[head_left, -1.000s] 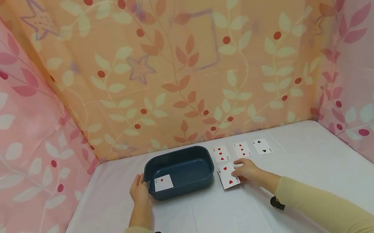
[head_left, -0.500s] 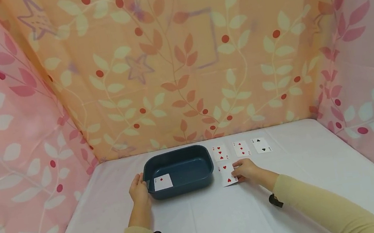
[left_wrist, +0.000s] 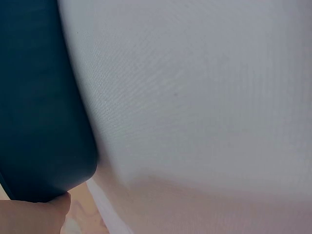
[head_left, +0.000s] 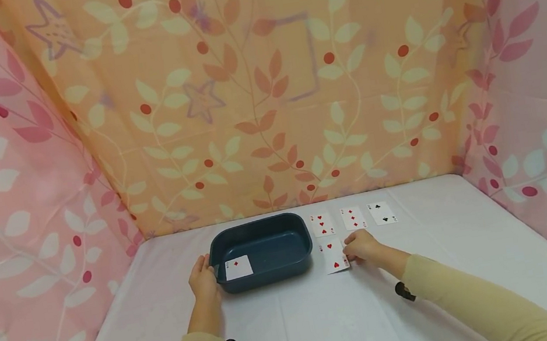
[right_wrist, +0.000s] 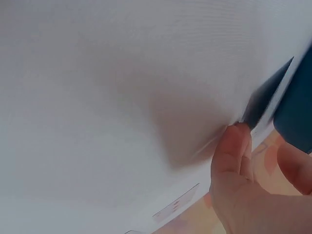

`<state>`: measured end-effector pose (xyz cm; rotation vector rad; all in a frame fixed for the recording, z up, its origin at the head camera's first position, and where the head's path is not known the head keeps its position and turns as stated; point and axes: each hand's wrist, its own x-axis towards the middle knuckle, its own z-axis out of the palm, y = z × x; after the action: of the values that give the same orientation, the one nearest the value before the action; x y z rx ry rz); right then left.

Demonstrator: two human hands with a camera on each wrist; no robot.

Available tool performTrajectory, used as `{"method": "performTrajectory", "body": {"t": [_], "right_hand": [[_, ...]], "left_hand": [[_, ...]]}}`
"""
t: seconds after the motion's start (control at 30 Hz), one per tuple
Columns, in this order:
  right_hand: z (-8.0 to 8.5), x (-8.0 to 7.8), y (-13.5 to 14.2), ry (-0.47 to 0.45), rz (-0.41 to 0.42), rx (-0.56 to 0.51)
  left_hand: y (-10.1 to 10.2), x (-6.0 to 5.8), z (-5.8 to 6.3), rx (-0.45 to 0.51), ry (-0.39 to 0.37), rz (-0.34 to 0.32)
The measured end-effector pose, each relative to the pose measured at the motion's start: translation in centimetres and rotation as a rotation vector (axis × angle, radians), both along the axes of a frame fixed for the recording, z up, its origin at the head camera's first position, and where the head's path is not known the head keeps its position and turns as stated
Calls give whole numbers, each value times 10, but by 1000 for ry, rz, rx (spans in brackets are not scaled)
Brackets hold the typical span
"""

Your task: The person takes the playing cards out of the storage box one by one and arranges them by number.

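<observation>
My left hand (head_left: pixel 203 278) grips the left end of a dark blue plastic basin (head_left: pixel 270 277). In the left wrist view, a digit (left_wrist: pixel 36 214) curls against the basin's corner. One card with a red diamond (head_left: pixel 238 268) lies inside the basin's left part. To the right of the basin, my right hand (head_left: pixel 362 245) is at the right edge of a two of hearts (head_left: pixel 333 257). The right wrist view shows fingertips touching this card's edge, its dark underside (right_wrist: pixel 265 97) tilted off the cloth, and the thumb (right_wrist: pixel 294 170) spread away from it.
Behind the two of hearts lie a three of hearts (head_left: pixel 322 225), a three of diamonds (head_left: pixel 353 218) and a two of clubs (head_left: pixel 382 213) in a row. A white cloth (head_left: pixel 303 331) covers the table. Patterned curtains (head_left: pixel 260 78) enclose the back and sides.
My right fingers have slid rightward off the face of the two of hearts to its edge, and the card sits slightly farther back than a second ago. The left hand and basin stay put.
</observation>
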<state>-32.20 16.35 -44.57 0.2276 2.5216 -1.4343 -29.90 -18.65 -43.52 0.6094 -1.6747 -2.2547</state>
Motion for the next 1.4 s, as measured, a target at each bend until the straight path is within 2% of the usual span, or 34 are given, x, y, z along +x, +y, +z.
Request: {"method": "performTrajectory", "body": {"t": [0.33,0.67,0.9,1.07,1.2,1.4], "right_hand": [[-1,0,25,21,-28,-25],[-1,-10,67,13,-233,-73],[-5,-24,90,15,-329,-92],[-7,-35,101,9,-374,-47],[-5,-46,106,-45,-357,19],[-5,-56,113,-73,-260,76]], "left_hand": [[-1,-4,-1,2,5,14],[-1,-4,1,-15,-1,0],[-1,-4,3,-16,-4,4],[0,-4,3,-23,-8,-1],[0,-3,2,-30,-7,-7],[-2,-1,-3,-36,-6,-21]]}}
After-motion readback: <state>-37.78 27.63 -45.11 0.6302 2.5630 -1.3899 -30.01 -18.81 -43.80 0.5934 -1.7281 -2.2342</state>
